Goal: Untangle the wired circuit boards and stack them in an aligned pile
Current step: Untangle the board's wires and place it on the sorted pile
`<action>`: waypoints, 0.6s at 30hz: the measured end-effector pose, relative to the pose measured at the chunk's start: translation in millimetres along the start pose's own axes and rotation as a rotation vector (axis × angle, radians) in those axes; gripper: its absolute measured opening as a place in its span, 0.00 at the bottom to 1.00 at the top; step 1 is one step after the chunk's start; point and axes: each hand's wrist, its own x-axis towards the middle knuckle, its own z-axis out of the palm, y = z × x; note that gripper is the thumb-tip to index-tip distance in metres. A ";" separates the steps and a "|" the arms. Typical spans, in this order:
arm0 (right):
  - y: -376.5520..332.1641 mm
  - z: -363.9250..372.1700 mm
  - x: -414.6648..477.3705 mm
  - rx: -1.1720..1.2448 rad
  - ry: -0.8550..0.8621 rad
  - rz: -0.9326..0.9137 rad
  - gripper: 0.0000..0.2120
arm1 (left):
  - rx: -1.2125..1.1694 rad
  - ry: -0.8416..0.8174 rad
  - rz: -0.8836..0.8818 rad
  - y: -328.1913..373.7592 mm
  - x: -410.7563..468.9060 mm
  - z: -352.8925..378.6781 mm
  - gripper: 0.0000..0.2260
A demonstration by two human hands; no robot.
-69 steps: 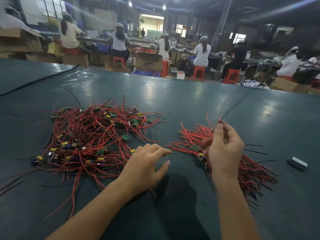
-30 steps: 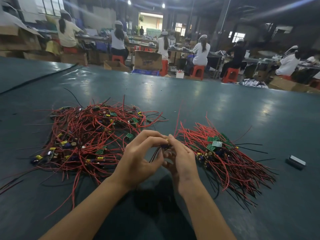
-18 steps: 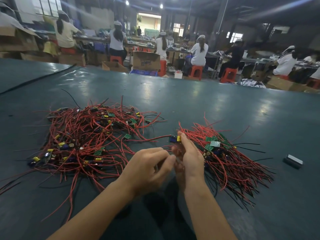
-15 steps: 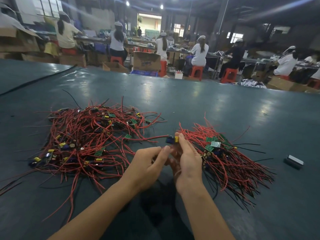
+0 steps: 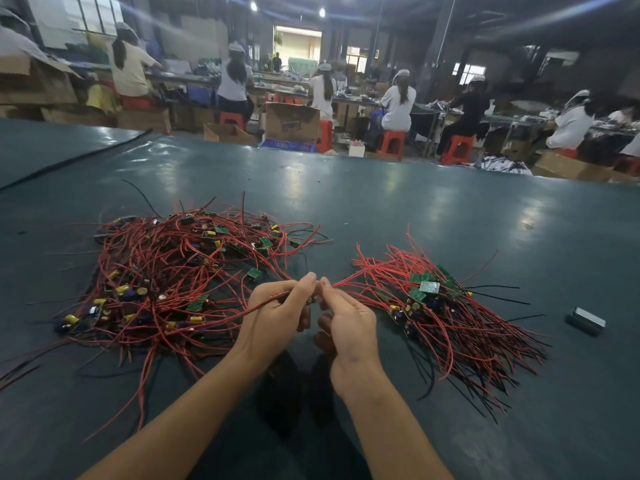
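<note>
Here, a single wired board (image 5: pixel 312 300) is all but hidden between the meeting fingertips of two hands, held just over the dark green table (image 5: pixel 398 209) in the gap between two heaps. The left hand (image 5: pixel 277 317) has its fingers curled, thumb and forefinger pinched on the board, with a red lead (image 5: pixel 242 311) trailing from that grip towards the tangled heap (image 5: pixel 173 278) on the left. The right hand (image 5: pixel 349 327) pinches it from the other side with thumb and forefinger, its lower fingers folded loosely towards the palm (whether they hold anything of their own cannot be told). A second red strand runs from the right fingertips towards the sorted pile (image 5: pixel 436 306), where green boards lie together and leads fan out roughly one way. The step in hand appears to be freeing one board's wires, with most of the job ahead, judging by how much larger the tangled heap is. The next move would call for drawing the trailing lead clear of its neighbours without dragging them, then laying the board on the sorted pile, wires pointing the same way. A small grey block (image 5: pixel 587 321) lies apart at far right; beyond the table, workers (image 5: pixel 398 102) sit on red stools (image 5: pixel 391 142).
</note>
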 end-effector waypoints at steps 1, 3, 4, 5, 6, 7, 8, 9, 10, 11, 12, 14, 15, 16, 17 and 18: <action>-0.9 -1.3 1.4 -0.005 0.014 0.004 0.13 | -0.011 -0.003 -0.017 0.1 0.2 -0.1 0.16; -4.0 -5.0 4.9 -0.001 0.046 0.016 0.13 | -0.020 -0.001 -0.032 -0.5 1.1 0.0 0.22; -5.6 -7.5 7.4 0.010 0.069 0.024 0.13 | -0.026 0.009 -0.040 -0.6 1.5 0.3 0.23; -7.3 -10.7 10.2 0.026 0.098 0.034 0.13 | -0.039 0.021 -0.048 -0.6 1.8 0.7 0.24; -9.6 -14.8 13.4 0.052 0.131 0.042 0.12 | -0.050 0.031 -0.052 -0.4 2.0 0.6 0.23; -12.1 -19.6 17.2 0.095 0.162 0.044 0.11 | -0.057 0.034 -0.054 0.4 2.2 0.8 0.23; -14.5 -25.2 21.1 0.149 0.188 0.040 0.10 | -0.059 0.033 -0.055 1.5 2.0 0.7 0.24; -17.2 -30.6 24.3 0.206 0.208 0.031 0.09 | -0.062 0.030 -0.056 2.5 1.8 0.4 0.24; -19.9 -35.5 26.8 0.258 0.221 0.021 0.09 | -0.069 0.028 -0.056 3.2 1.6 -0.3 0.25; -22.3 -39.5 28.5 0.305 0.228 0.012 0.08 | -0.075 0.026 -0.054 4.0 1.8 -1.0 0.25; -24.0 -42.7 29.7 0.347 0.230 0.001 0.08 | -0.075 0.023 -0.047 4.8 1.9 -1.9 0.25; -26.0 -45.4 30.6 0.399 0.227 -0.032 0.08 | -0.063 0.012 -0.028 5.9 2.4 -2.6 0.25; -26.1 -45.0 30.3 0.413 0.221 -0.047 0.08 | -0.057 0.011 -0.026 6.5 2.7 -2.9 0.25; -25.8 -44.0 30.0 0.427 0.210 -0.059 0.09 | -0.055 0.019 -0.030 7.0 3.0 -3.8 0.25; -25.2 -42.1 29.4 0.442 0.192 -0.066 0.09 | -0.058 0.031 -0.035 7.5 3.9 -5.0 0.25; -24.4 -40.4 28.4 0.457 0.173 -0.068 0.09 | -0.064 0.044 -0.039 7.9 4.7 -6.6 0.25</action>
